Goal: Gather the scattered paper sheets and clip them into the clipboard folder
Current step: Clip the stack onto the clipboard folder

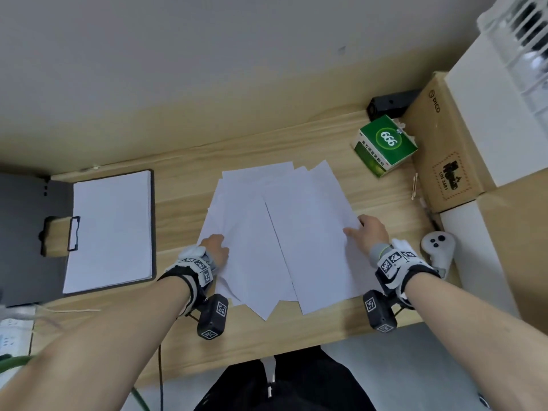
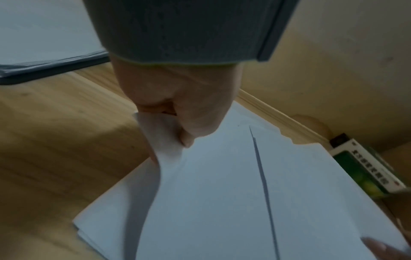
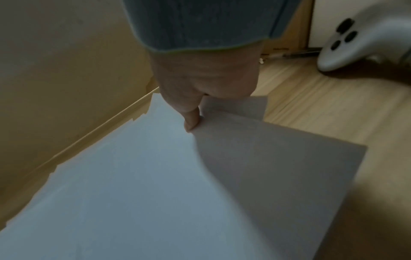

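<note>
While both hands (image 1: 218, 247) pinch paper (image 1: 278, 232), only overhead shows clipboard (image 1: 35, 232).

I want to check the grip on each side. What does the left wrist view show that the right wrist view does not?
Only the left wrist view: the left hand pinching a lifted edge of the paper sheets, the clipboard folder, a green box.

Only the right wrist view: the right hand pinching the raised right edge of the sheets, a white controller.

Both: the fanned white sheets and the wooden table.
</note>
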Available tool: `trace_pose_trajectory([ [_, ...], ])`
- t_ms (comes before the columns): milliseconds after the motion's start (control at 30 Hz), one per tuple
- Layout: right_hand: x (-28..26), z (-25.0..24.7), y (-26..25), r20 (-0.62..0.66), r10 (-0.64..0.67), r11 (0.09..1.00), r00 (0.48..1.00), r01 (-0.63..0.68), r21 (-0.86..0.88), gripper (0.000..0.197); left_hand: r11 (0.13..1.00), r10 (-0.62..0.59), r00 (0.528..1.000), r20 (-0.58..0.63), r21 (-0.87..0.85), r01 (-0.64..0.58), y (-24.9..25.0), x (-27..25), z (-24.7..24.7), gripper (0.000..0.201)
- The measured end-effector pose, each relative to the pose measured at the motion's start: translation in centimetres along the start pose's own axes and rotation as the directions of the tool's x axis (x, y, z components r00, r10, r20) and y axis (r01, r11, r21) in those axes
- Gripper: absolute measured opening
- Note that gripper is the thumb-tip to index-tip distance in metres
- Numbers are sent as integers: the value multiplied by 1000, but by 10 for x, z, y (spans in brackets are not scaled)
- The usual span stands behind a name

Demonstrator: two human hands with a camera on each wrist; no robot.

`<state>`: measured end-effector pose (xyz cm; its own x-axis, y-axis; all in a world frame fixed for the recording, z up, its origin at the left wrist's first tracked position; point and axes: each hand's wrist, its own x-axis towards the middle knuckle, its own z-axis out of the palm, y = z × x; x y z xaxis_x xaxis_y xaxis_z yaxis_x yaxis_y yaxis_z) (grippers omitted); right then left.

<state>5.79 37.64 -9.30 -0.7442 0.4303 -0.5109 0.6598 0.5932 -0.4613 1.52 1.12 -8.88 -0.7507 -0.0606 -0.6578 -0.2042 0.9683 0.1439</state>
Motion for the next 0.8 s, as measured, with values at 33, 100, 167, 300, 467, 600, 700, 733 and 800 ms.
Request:
trace_pose_trajectory([
  [33, -4, 4, 1, 11, 6, 997, 1000, -7, 71, 19, 999, -17, 1000, -7, -45, 17, -2, -2, 0, 35],
  [100, -18, 9, -8, 38, 2, 980, 999, -10, 199, 10, 987, -56, 998, -36, -153, 50, -11, -5, 0, 35],
  [167, -31, 14, -16, 69, 27, 950, 997, -47, 307, 8, 960, -84, 996, -27, -269, 74, -14, -7, 2, 35],
  [300, -52, 37, -39, 179, 30, 932, 983, -92, 350, 13, 932, -41, 997, 66, -358, 62, -25, -24, 4, 18],
  [467, -77, 75, -58, 251, 35, 955, 967, -106, 276, 18, 817, -41, 968, 246, -550, 174, -21, -44, 25, 14],
  [600, -84, 86, -64, 244, 35, 955, 969, -104, 279, 20, 757, 50, 983, 177, -649, 78, -15, -52, 23, 22],
  [700, -89, 78, -73, 219, -9, 943, 976, -65, 325, 8, 772, 104, 990, 98, -635, -18, -14, -60, 11, 29],
  [733, -89, 73, -78, 198, -20, 940, 980, -50, 338, 7, 773, 106, 992, 74, -634, -35, -12, -62, 2, 28],
  [800, -83, 61, -91, 166, -40, 927, 985, -25, 374, 7, 755, 112, 993, 33, -652, -63, -7, -62, -14, 28],
])
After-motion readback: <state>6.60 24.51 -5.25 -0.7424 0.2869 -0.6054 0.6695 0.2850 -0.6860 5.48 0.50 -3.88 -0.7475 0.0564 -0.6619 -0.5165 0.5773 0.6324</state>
